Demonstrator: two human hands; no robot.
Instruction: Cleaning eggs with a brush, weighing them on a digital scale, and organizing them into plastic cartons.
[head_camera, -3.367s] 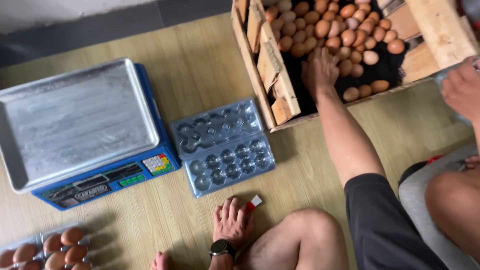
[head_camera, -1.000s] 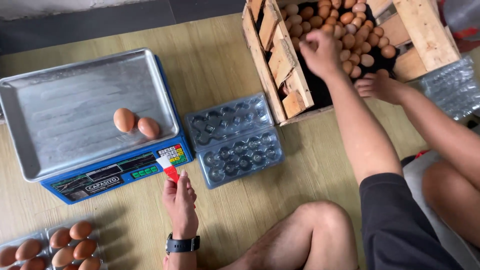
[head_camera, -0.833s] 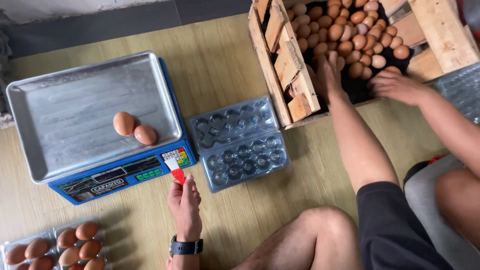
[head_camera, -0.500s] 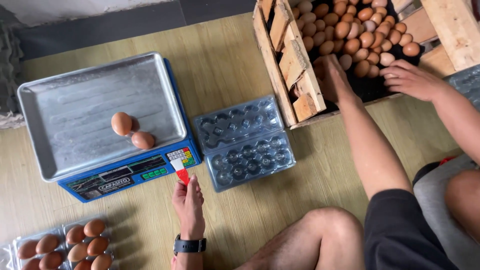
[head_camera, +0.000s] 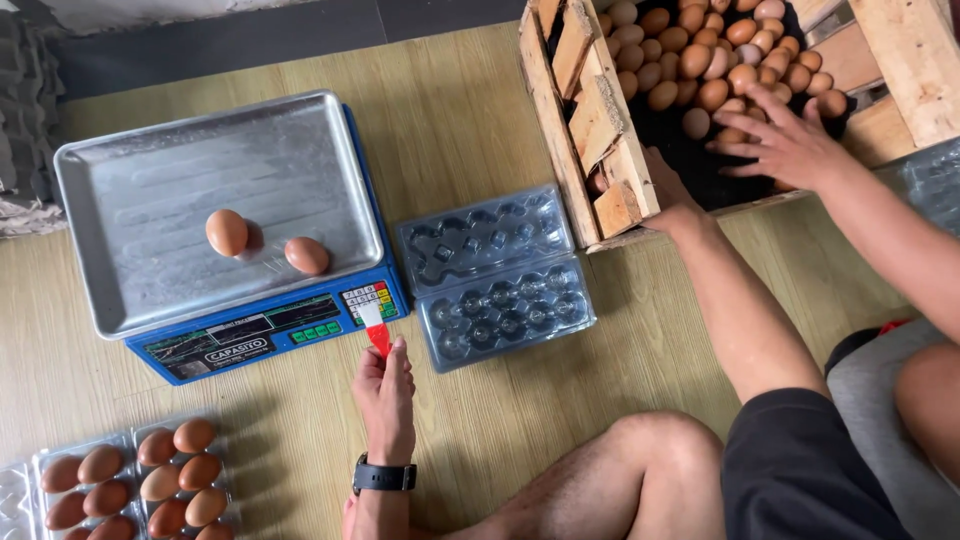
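Brown eggs (head_camera: 227, 232), two, lie loose on the steel pan (head_camera: 150, 190) of a blue scale (head_camera: 180, 352). L hand (head_camera: 385, 400) pinches a small red-and-white stick (head_camera: 377, 333), tip at the keypad. R hand (head_camera: 668, 195) reaches into a wooden egg crate (head_camera: 600, 150), grip hidden, can't tell. Another person's hand (head_camera: 790, 140) rests on the crate's eggs. Risk: a nudge to the scale could roll the eggs into each other and crack them. Empty clear egg tray (head_camera: 495, 275) lies btwn scale and crate, on a pale wood-look floor (head_camera: 450, 100) w/ a dark strip beyond.

Black wristwatch (head_camera: 381, 476) on left wrist; dark shorts (head_camera: 800, 470).
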